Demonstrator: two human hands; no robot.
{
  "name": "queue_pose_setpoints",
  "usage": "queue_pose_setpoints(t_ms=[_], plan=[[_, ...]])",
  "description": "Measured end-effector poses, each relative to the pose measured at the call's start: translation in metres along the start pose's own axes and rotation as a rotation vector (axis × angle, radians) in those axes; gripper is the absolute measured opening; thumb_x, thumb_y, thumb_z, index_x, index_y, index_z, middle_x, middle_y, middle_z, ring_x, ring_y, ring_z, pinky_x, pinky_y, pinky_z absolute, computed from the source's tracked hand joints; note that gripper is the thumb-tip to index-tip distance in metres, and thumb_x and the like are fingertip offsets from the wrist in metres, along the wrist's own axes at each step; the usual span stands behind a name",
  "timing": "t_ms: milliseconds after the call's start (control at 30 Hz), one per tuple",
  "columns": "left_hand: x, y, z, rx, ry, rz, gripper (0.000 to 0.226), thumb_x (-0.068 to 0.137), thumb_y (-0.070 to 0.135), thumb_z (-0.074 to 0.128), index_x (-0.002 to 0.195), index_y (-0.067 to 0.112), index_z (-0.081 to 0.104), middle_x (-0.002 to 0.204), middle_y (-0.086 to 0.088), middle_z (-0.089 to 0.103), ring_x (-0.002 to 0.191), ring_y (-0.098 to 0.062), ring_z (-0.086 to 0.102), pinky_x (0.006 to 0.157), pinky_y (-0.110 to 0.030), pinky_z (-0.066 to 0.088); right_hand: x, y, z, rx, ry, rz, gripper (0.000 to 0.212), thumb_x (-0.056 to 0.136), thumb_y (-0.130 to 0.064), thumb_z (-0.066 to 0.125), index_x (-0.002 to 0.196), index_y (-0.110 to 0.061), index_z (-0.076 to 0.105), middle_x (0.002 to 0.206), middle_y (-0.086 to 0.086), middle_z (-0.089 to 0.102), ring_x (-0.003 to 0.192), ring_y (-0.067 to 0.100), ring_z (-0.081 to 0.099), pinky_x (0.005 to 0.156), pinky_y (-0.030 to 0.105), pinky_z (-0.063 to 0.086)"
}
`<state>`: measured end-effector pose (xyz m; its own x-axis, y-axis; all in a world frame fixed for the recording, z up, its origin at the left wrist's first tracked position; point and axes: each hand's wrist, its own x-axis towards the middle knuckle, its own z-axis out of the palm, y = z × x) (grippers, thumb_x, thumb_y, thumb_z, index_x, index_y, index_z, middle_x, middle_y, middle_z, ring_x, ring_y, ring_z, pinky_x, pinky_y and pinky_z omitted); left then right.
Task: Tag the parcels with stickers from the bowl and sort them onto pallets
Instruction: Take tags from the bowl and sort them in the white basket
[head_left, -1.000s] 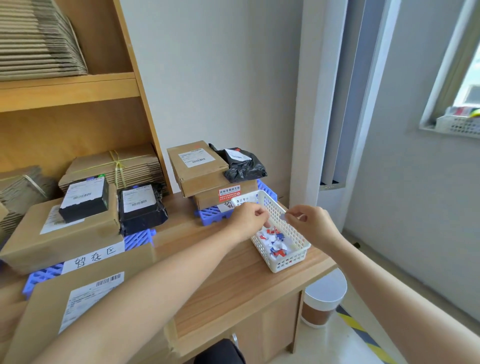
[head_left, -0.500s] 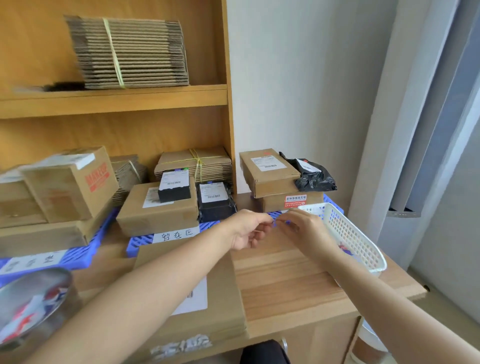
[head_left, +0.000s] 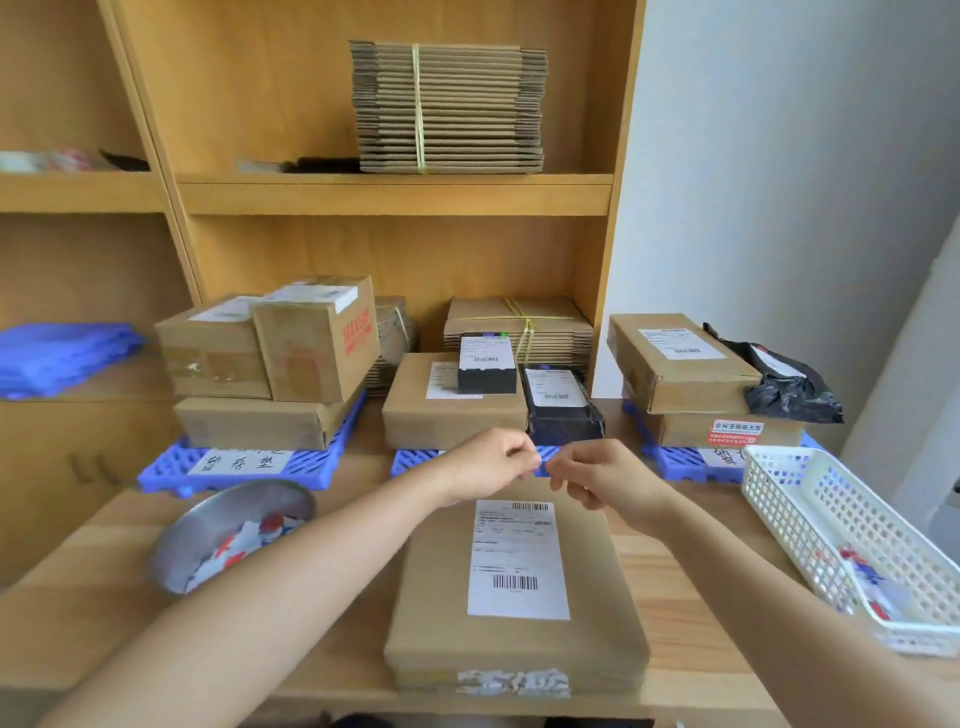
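Item: small sticker (head_left: 540, 466), barely discernible, pinched in the grip of left hand (head_left: 488, 465) and right hand (head_left: 597, 475) over the far edge of the flat brown cardboard parcel (head_left: 441, 597) on the wooden bench (head_left: 701, 597); hazard: adhesive may fold on itself or cling to skin during peeling.

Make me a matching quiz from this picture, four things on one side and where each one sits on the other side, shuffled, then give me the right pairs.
Things
1. metal bowl
2. white mesh basket
3. black poly bag
4. tallest bundle of flat cartons

Places
A. on the upper shelf
B. at the right end of the desk
C. on the boxes stacked on the right blue pallet
D. on the left part of the desk

Pairs: 1-D, 2-B, 3-C, 4-A
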<state>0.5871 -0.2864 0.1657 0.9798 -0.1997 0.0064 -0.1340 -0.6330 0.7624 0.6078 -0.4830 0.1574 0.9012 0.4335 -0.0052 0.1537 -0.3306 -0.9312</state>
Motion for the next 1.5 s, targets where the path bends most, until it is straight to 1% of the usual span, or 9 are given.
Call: queue_pose_setpoints(t_ms=[200, 300, 567, 867, 1100, 1167, 1233, 1333, 1500], plan=[[-0.006, -0.016, -0.007, 0.132, 0.149, -0.086, 0.030, 0.101, 0.040, 0.053, 0.079, 0.019, 0.061, 0.070, 0.009, 0.058, 0.064, -0.012, 0.051, 0.060, -0.027, 0.041, 0.022, -0.009, 0.019, -0.147, -0.032, 0.089, 0.028, 0.093, -0.014, 0.061, 0.065, -0.011, 0.062, 0.049, -0.010, 0.049, 0.047, 0.009, 0.035, 0.051, 0.022, 0.030], [-0.004, -0.032, -0.001, 0.272, 0.316, -0.117, 0.028, 0.101, 0.033, 0.044, 0.077, 0.023, 0.054, 0.086, 0.003, 0.067, 0.081, -0.021, 0.061, 0.071, -0.035, 0.051, 0.035, -0.003, 0.019, -0.235, 0.013, 0.154, 0.025, 0.091, -0.016, 0.063, 0.066, -0.011, 0.062, 0.053, -0.004, 0.049, 0.048, 0.013, 0.037, 0.048, 0.023, 0.031], [-0.004, -0.087, 0.026, 0.704, 0.389, -0.042, 0.038, 0.105, 0.037, 0.033, 0.133, 0.026, 0.054, 0.134, 0.005, 0.052, 0.127, -0.022, 0.040, 0.104, -0.040, 0.035, 0.050, 0.002, 0.013, -0.420, -0.021, 0.257, 0.008, 0.092, -0.022, 0.065, 0.087, -0.017, 0.067, 0.069, -0.001, 0.059, 0.053, 0.009, 0.051, 0.051, 0.021, 0.043], [-0.007, -0.097, 0.031, 0.702, 0.455, 0.007, 0.038, 0.103, 0.032, 0.032, 0.125, 0.021, 0.061, 0.126, 0.003, 0.059, 0.121, -0.024, 0.048, 0.105, -0.039, 0.036, 0.074, 0.016, 0.023, -0.564, 0.024, 0.396, 0.027, 0.079, -0.032, 0.074, 0.086, -0.006, 0.068, 0.068, 0.008, 0.058, 0.054, 0.021, 0.051, 0.054, 0.025, 0.039], [-0.009, -0.096, 0.032, 0.678, 0.440, 0.010, 0.037, 0.104, 0.032, 0.032, 0.123, 0.018, 0.061, 0.122, 0.003, 0.058, 0.119, -0.023, 0.047, 0.105, -0.038, 0.038, 0.073, 0.016, 0.026, -0.945, 0.023, 0.313, 0.042, 0.083, -0.051, 0.063, 0.083, -0.009, 0.062, 0.067, 0.001, 0.051, 0.059, 0.017, 0.049, 0.051, 0.027, 0.036], [-0.009, -0.096, 0.032, 0.666, 0.440, 0.001, 0.037, 0.104, 0.032, 0.032, 0.124, 0.019, 0.061, 0.125, 0.003, 0.057, 0.122, -0.023, 0.046, 0.106, -0.038, 0.036, 0.075, 0.023, 0.020, -0.953, 0.021, 0.333, 0.062, 0.068, -0.068, 0.059, 0.100, -0.016, 0.065, 0.082, -0.002, 0.061, 0.069, 0.015, 0.056, 0.061, 0.028, 0.046], [-0.009, -0.094, 0.032, 0.678, 0.445, -0.018, 0.039, 0.104, 0.032, 0.032, 0.130, 0.021, 0.058, 0.135, 0.001, 0.052, 0.132, -0.027, 0.040, 0.111, -0.040, 0.031, 0.070, 0.028, 0.019, -0.933, 0.100, 0.352, 0.074, 0.061, -0.077, 0.057, 0.113, -0.024, 0.058, 0.110, -0.001, 0.062, 0.099, 0.022, 0.059, 0.086, 0.035, 0.051], [-0.010, -0.089, 0.031, 0.705, 0.400, -0.092, 0.044, 0.106, 0.035, 0.028, 0.146, 0.025, 0.043, 0.161, -0.006, 0.027, 0.150, -0.034, 0.014, 0.122, -0.050, 0.014, 0.055, 0.036, 0.031, -0.899, 0.274, 0.276, 0.069, 0.079, -0.070, 0.053, 0.138, -0.035, 0.040, 0.149, 0.007, 0.036, 0.141, 0.031, 0.029, 0.114, 0.047, 0.023], [-0.011, -0.086, 0.032, 0.700, 0.352, -0.136, 0.048, 0.106, 0.039, 0.025, 0.153, 0.031, 0.031, 0.167, -0.007, 0.012, 0.153, -0.033, 0.001, 0.123, -0.053, 0.005, 0.052, 0.054, 0.048, -0.811, 0.307, 0.239, 0.081, 0.088, -0.075, 0.040, 0.155, -0.035, 0.018, 0.167, 0.013, 0.002, 0.153, 0.032, -0.008, 0.120, 0.056, -0.003]])
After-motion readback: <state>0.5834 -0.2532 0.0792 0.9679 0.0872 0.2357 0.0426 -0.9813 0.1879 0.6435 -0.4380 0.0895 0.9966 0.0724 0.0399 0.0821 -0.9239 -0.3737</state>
